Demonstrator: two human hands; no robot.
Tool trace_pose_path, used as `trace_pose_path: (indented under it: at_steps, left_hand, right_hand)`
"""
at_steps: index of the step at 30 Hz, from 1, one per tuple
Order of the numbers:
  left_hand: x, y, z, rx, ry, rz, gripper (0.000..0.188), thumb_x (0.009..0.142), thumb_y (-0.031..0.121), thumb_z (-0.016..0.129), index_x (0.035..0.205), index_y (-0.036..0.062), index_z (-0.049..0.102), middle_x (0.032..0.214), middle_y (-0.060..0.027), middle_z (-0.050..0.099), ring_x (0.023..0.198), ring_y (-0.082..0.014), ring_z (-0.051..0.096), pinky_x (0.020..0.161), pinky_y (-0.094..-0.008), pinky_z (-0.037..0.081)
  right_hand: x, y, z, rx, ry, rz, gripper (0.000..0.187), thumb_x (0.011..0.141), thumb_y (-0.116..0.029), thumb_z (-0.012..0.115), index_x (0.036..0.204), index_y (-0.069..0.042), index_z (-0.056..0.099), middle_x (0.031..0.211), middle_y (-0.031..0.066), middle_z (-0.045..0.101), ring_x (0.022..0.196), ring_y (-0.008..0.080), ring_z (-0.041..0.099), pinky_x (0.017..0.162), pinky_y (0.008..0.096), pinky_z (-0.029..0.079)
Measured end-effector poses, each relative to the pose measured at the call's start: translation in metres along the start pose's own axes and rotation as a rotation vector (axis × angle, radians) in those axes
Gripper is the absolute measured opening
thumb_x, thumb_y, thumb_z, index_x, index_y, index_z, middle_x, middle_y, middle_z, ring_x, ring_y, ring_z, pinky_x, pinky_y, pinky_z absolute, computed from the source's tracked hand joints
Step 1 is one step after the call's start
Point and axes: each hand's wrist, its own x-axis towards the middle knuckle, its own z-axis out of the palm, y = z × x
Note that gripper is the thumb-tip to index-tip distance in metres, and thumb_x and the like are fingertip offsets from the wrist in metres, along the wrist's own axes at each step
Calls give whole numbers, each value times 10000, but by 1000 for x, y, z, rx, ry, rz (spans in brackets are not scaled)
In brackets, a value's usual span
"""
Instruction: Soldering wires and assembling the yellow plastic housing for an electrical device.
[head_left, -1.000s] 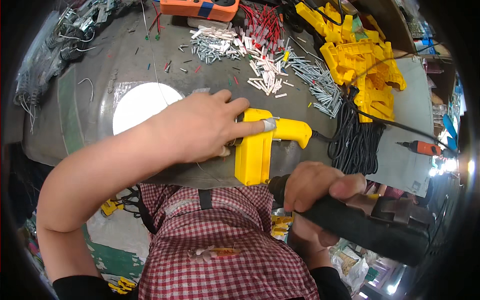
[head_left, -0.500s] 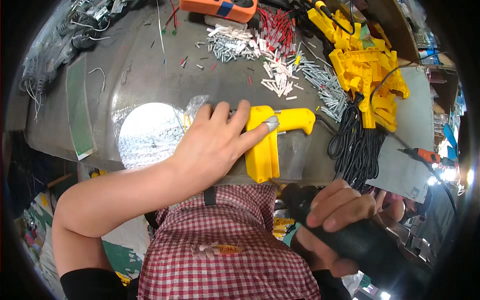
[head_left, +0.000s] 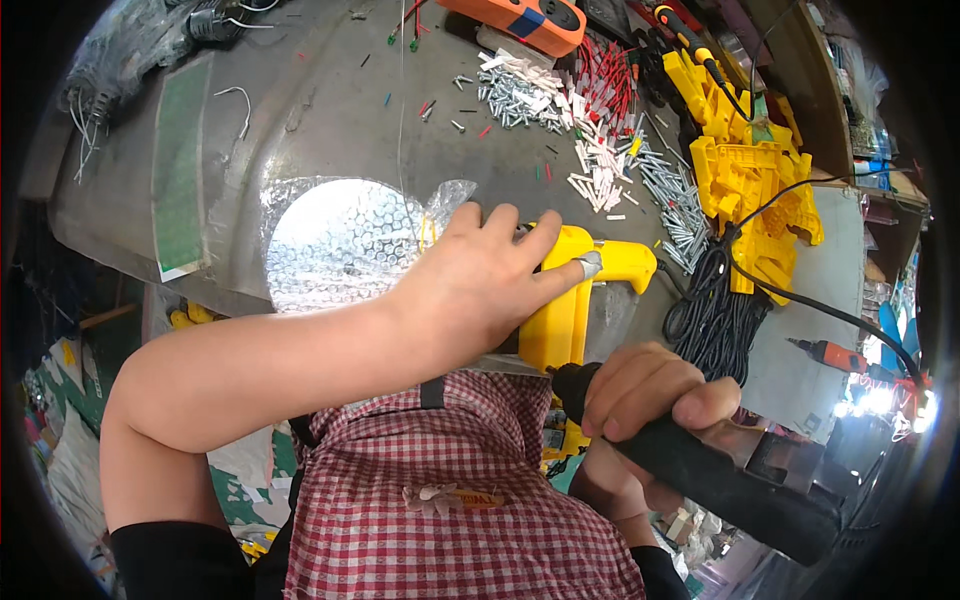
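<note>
A yellow plastic tool housing (head_left: 556,325) with a pistol-like handle (head_left: 625,265) lies at the table's front edge. My left hand (head_left: 480,275) is closed over its left part, fingers curled round the far side, with grey tape on the index finger. In my right hand (head_left: 650,395) is a black powered screwdriver (head_left: 735,480), tilted, its nose close against the housing's near end. The bit and the screw spot, if any, are hidden there. A dark cord leads from the handle toward a bundle of black cables (head_left: 705,325).
Piles of screws (head_left: 675,205), white sleeves (head_left: 598,175) and red wires (head_left: 605,85) lie at the back. Yellow housings (head_left: 750,190) are heaped at the right. Round bubble wrap (head_left: 345,245) lies left of my hand. An orange-handled tool (head_left: 835,355) hangs at the far right.
The whole view has shifted, so the table things appear further right. The screwdriver's nose has come closer to the housing, and less of its bit shows. My left hand keeps its hold.
</note>
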Motion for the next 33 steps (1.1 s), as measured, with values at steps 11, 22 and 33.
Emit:
trace_pose_path:
  at_steps: [11, 22, 33]
  left_hand:
    - [-3, 5, -2, 99, -3, -4, 602, 766, 113, 581, 1341, 260, 479, 1206, -147, 492, 921, -295, 524, 804, -391, 409]
    - [-1, -10, -30, -224, -194, -13, 894, 609, 197, 784, 1381, 40, 363, 1162, -147, 546, 1054, -324, 522, 972, -448, 362]
    - [13, -9, -33, -250, -320, -94, 1022, 612, 152, 781, 1438, -5, 201, 1236, -76, 576, 1068, -318, 523, 1001, -466, 322]
  right_hand:
    - [-12, -25, 26, -174, 134, 131, 799, 705, -309, 821, 1297, -69, 342, 845, 167, 625, 726, 308, 630, 688, 414, 502]
    - [-53, -42, -67, 537, 942, 117, 519, 902, -299, 522, 1330, -58, 355, 998, 52, 453, 972, 202, 456, 1008, 482, 308]
    - [-98, -24, -71, 721, 1240, 123, 403, 885, -332, 563, 1195, -95, 461, 864, -1, 440, 857, 151, 467, 939, 413, 358]
